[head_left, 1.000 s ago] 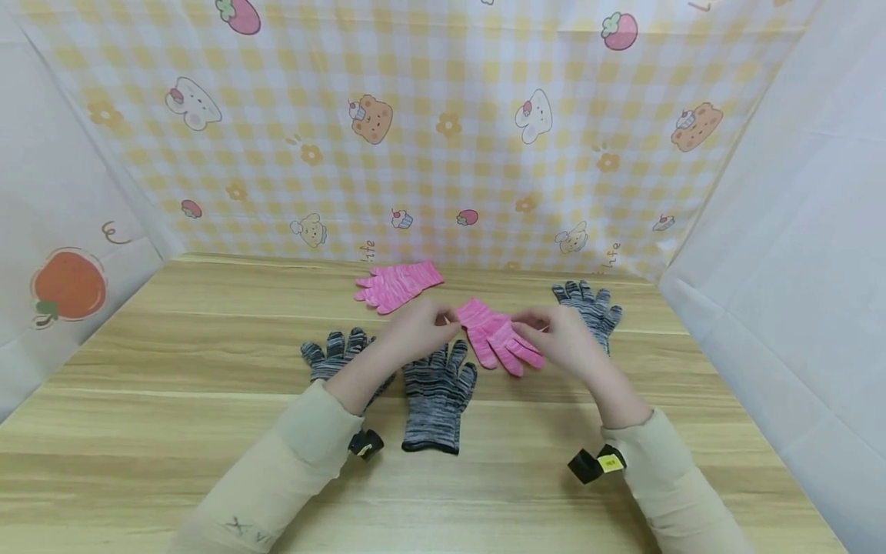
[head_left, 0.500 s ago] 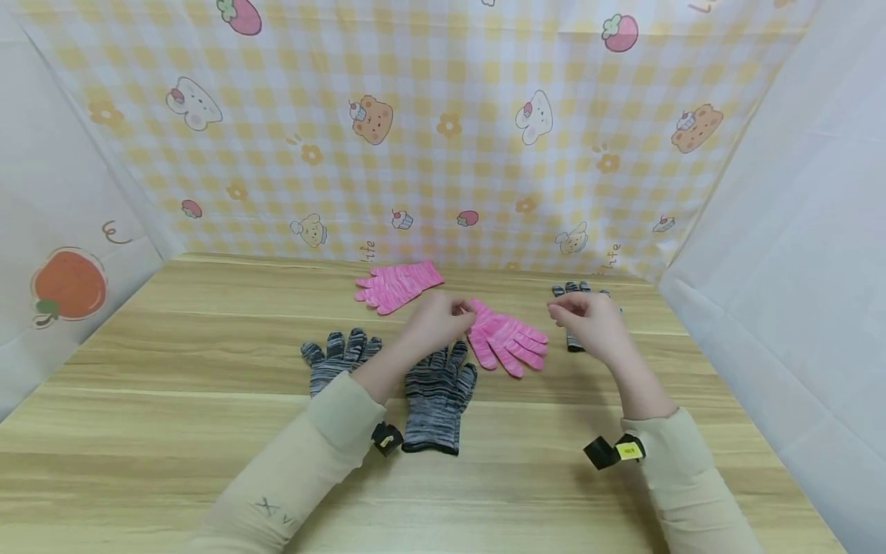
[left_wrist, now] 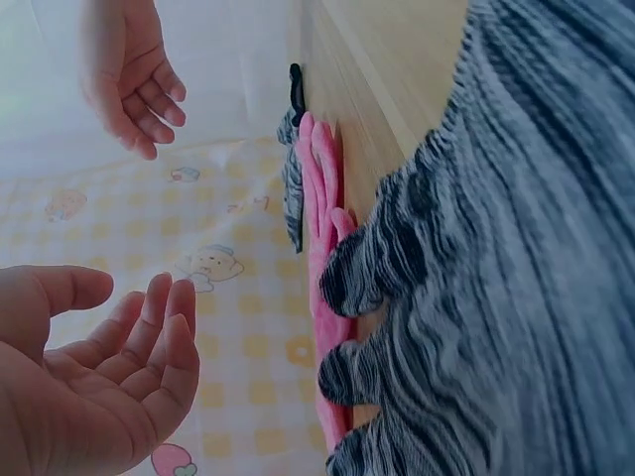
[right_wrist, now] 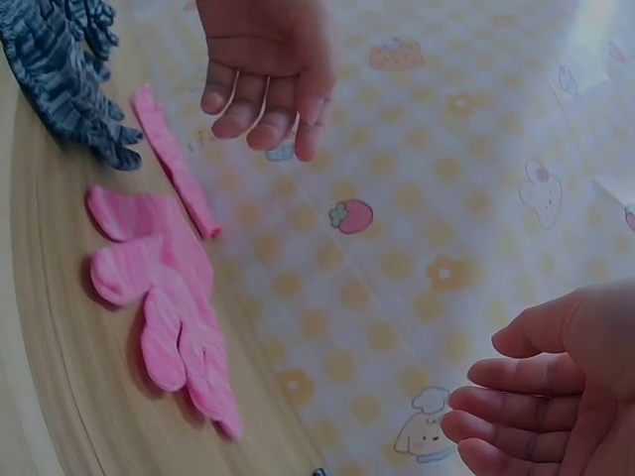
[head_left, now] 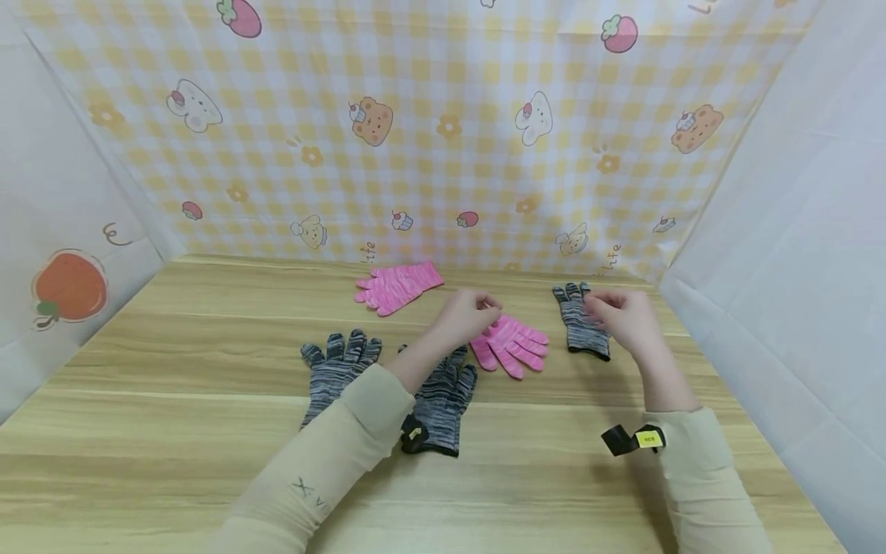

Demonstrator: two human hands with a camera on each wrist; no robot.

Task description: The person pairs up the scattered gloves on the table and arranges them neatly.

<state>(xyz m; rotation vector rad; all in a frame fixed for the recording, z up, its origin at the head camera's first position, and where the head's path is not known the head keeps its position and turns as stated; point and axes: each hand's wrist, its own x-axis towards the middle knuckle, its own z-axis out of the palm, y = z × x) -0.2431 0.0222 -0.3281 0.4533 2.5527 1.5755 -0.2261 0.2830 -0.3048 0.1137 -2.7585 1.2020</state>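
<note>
My left hand (head_left: pixel 465 317) hovers over the cuff end of a pink knit glove (head_left: pixel 514 348), covering part of it in the head view. Its fingers are relaxed and hold nothing; the left wrist view shows a gap between the thumb and fingers (left_wrist: pixel 129 347). To the right, my right hand (head_left: pixel 628 322) is above a black-and-grey striped glove (head_left: pixel 578 323), overlapping its right side. The right wrist view shows this hand (right_wrist: pixel 566 397) loosely curved and holding nothing. Both gloves lie flat on the table, fingers spread.
A second pink glove (head_left: pixel 398 288) lies at the back, near the patterned backdrop (head_left: pixel 443 154). Two more striped gloves (head_left: pixel 335 365) lie front left, partly hidden by the left sleeve (head_left: pixel 346 454). White cloth walls (head_left: pixel 782 254) border the wooden table (head_left: pixel 540 477) at the sides.
The right hand has come off the pink glove and moved right, over the striped one. My left hand has released the pink cuff and shifted right.
</note>
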